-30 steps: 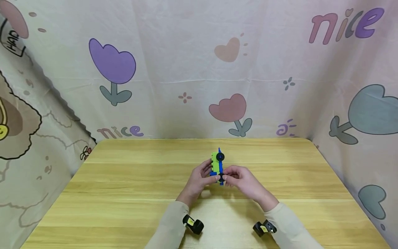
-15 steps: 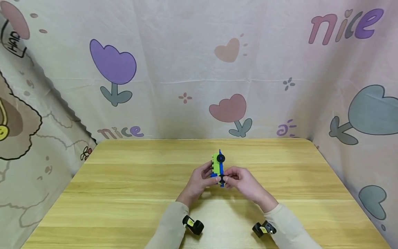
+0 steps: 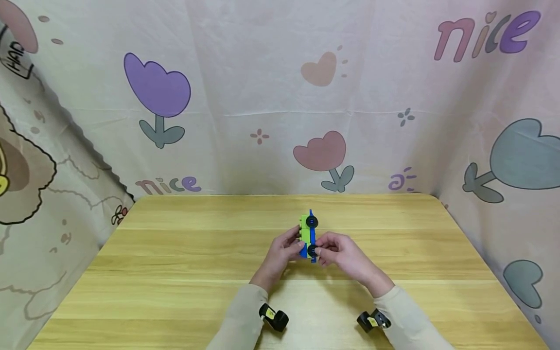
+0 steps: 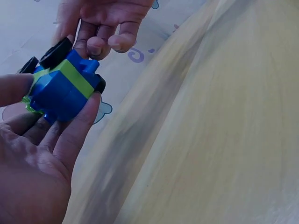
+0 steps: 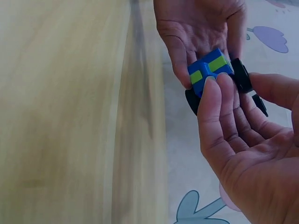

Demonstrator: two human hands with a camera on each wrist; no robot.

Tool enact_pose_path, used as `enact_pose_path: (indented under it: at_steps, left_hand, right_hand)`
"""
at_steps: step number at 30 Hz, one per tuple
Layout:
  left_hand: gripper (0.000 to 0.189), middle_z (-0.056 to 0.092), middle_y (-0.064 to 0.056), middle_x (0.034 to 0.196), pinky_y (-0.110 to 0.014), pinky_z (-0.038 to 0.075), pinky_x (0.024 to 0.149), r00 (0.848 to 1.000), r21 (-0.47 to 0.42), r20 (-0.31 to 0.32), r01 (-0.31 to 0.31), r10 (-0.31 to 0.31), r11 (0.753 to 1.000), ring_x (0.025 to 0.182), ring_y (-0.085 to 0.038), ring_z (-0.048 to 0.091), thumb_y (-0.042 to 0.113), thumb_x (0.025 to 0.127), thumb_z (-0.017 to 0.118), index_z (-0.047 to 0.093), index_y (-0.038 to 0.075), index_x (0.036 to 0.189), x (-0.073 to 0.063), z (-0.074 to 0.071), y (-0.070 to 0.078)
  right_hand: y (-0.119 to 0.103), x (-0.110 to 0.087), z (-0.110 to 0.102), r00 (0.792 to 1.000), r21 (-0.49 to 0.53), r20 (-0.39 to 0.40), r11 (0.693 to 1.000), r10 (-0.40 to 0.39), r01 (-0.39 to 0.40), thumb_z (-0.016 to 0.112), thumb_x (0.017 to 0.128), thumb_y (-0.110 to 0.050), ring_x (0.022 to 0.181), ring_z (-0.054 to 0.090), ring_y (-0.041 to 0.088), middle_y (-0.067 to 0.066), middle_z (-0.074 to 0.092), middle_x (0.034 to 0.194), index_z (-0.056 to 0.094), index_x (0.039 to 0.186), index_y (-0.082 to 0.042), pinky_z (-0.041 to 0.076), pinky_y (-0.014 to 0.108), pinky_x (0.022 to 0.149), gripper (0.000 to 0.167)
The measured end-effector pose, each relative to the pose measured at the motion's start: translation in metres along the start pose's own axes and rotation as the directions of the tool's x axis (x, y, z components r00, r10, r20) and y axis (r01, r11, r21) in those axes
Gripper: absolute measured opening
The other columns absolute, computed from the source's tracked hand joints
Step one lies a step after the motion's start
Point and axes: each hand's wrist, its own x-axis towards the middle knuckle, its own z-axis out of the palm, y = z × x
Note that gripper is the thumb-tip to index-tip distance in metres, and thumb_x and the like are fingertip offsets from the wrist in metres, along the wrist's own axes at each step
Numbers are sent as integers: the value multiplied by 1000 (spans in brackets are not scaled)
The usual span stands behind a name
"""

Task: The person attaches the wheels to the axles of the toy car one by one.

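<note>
A small toy car, built from lime-green and blue bricks with black wheels, is held up on its side above the table. My left hand grips it from the left, its thumb along one side and its fingers underneath in the left wrist view. From the other side, my right hand pinches the car near its closer wheel. In the right wrist view, the right thumb touches a wheel, while fingertips meet the blue-and-green end. The car's far side is partly hidden by the hands.
The wooden table spreads beneath both hands. A printed cloth with flowers and lettering hangs behind it and at the sides. Small black cameras sit on both wrists, close to the tabletop.
The car has shifted slightly right with both hands. My left thumb has drawn back from the near wheel, which now shows more fully along with a blue brick. My right hand stays at that wheel.
</note>
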Motion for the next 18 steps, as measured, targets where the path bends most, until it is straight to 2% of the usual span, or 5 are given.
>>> enact_pose_path:
  at_steps: [6,13,18]
  left_hand:
    - [53,56,-19,133,-33,53,86,1000,12,-27,6,-6,1000,117,-28,57,12,97,62,43,-2,144,-1,0,3]
    - [45,61,-18,125,-35,55,82,999,-4,-52,4,-4,1000,110,-28,62,12,94,68,52,-4,133,0,0,3]
    - [44,62,-18,123,-37,55,82,998,13,-66,3,-2,1000,109,-28,62,9,92,68,53,-3,132,0,-1,2]
  right_hand:
    - [0,-2,-3,1000,-38,-4,999,-5,5,62,96,-10,84,62,42,16,65,91,60,104,7,55,49,76,18]
    - [5,-3,-5,1000,-73,-26,997,-12,10,63,95,-11,82,63,32,13,65,92,61,104,3,55,46,76,17]
    - [5,-6,-7,996,-76,-80,997,-31,25,64,95,-10,85,62,33,12,64,95,61,106,2,54,47,78,17]
